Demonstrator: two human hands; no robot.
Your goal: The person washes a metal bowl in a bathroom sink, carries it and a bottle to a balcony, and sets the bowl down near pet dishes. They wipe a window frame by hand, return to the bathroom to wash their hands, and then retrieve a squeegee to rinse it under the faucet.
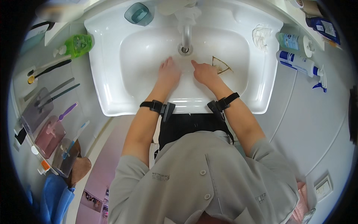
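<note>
Both hands are inside a white washbasin (134, 70). My left hand (169, 71), slightly blurred, reaches low over the basin with its fingers stretched towards the drain (184, 50); nothing shows in it. To its right, my right hand (205, 73) has the index finger extended and the other fingers curled, with no held thing visible. Its palm side is hidden. Right beside its knuckles is a triangular brown-edged mark (222, 65), perhaps a crack, with brownish staining. The metal tap spout (186, 36) comes down over the drain. A black strap with a small device sits on each forearm.
A teal cup (138, 14) stands on the rim at back left, crumpled white material (261, 36) at right. Beside the basin are a green pump bottle (78, 46), a clear pump bottle (293, 43) and a spray bottle (299, 64). Toothbrush cups (50, 137) hang left, above a blue towel (57, 196).
</note>
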